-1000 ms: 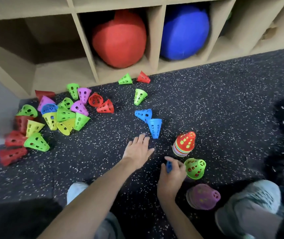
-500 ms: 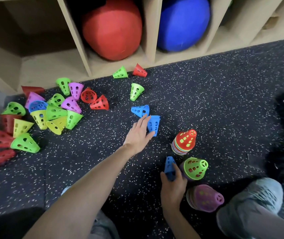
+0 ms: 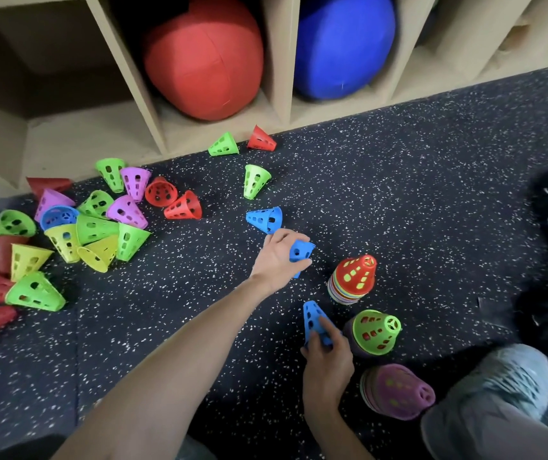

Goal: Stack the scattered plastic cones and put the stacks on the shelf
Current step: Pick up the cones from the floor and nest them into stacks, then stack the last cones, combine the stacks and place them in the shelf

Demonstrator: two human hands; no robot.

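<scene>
My left hand [image 3: 277,258] grips a blue cone [image 3: 300,252] on the dark floor, just below another blue cone [image 3: 265,219] lying on its side. My right hand [image 3: 327,358] holds a blue cone [image 3: 312,318] upright, point up. To its right stand three stacks: a red-topped stack [image 3: 354,277], a green-topped stack [image 3: 374,332] and a purple-topped stack [image 3: 397,391]. A pile of loose cones [image 3: 93,224] in green, yellow, purple, red and blue lies at the left. The wooden shelf [image 3: 279,61] runs along the top.
A red ball [image 3: 204,56] and a blue ball [image 3: 344,44] fill two shelf compartments; the left compartment [image 3: 76,131] holds nothing visible. Single green [image 3: 256,180], green [image 3: 223,146] and red [image 3: 260,139] cones lie near the shelf. My knee [image 3: 492,403] is at lower right.
My left hand reached forward and closed its fingers round the blue cone it was only touching before. My right hand raised its blue cone more upright.
</scene>
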